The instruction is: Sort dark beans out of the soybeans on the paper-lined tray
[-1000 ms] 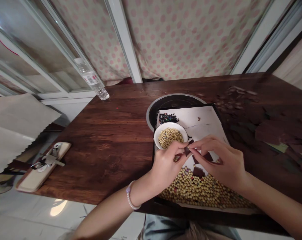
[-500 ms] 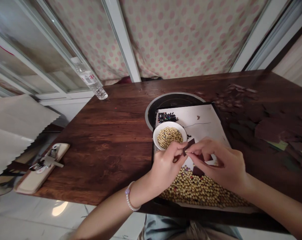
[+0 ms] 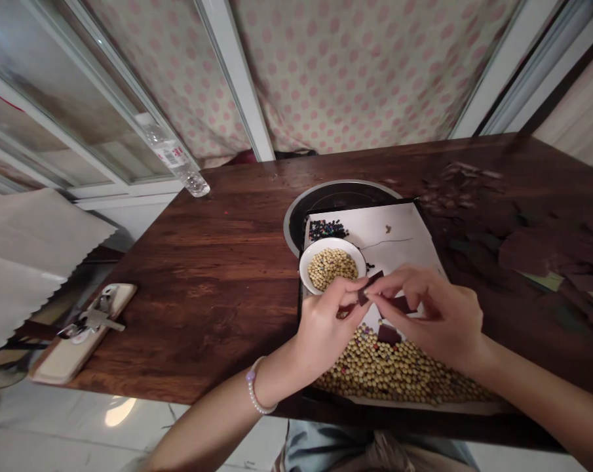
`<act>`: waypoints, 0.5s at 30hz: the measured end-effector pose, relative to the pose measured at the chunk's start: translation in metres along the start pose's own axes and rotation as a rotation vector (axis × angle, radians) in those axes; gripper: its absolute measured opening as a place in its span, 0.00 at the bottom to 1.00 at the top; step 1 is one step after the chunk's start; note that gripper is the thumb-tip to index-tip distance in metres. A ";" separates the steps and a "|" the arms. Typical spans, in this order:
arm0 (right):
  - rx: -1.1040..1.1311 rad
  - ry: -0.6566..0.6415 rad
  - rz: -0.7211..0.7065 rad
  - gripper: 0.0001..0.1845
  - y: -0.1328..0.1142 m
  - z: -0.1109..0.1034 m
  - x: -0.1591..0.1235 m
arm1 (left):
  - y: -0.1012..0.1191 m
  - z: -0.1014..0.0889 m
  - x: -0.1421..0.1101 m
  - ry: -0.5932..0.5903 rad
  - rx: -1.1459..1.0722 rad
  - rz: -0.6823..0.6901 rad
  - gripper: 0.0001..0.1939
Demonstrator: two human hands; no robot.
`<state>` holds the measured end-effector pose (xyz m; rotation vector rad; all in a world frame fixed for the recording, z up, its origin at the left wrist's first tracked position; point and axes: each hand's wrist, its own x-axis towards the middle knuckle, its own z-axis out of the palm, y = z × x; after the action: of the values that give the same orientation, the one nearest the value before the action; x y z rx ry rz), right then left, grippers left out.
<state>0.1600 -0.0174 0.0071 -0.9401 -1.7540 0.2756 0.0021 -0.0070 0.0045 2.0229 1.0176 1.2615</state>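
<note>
My left hand (image 3: 325, 324) and my right hand (image 3: 431, 314) meet over a tray lined with white paper (image 3: 399, 229). Both pinch the same small dark brown piece of paper (image 3: 369, 286) between thumb and fingers. Below the hands lies a heap of soybeans mixed with coloured beads (image 3: 399, 373). Two more dark paper pieces (image 3: 389, 334) rest on the tray under my right hand. A white bowl of soybeans (image 3: 331, 265) stands just beyond my left hand. A small pile of dark beads (image 3: 328, 229) lies at the tray's far left corner.
A round recessed burner (image 3: 335, 196) sits under the tray's far end. Dark paper scraps (image 3: 522, 242) cover the right of the wooden table (image 3: 202, 275). A plastic bottle (image 3: 173, 157) lies at the far left edge. A board with keys (image 3: 80, 328) lies near left.
Both hands have stayed together on the small dark piece, shifting their fingers slightly. The view has tilted a little.
</note>
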 end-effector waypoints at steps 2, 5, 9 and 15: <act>0.000 0.012 0.002 0.15 0.000 0.000 0.000 | -0.001 0.000 0.000 0.000 0.001 -0.011 0.10; 0.032 -0.039 -0.030 0.15 0.000 0.000 0.000 | -0.001 0.000 0.000 -0.003 0.014 -0.007 0.10; 0.002 0.006 -0.022 0.18 0.000 -0.001 0.001 | 0.001 -0.001 0.000 -0.004 -0.001 -0.005 0.09; 0.034 -0.019 -0.054 0.19 -0.002 -0.001 0.001 | 0.002 -0.001 -0.001 -0.005 0.010 -0.014 0.10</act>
<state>0.1596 -0.0181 0.0096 -0.8669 -1.7839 0.2800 0.0014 -0.0089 0.0066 2.0219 1.0356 1.2460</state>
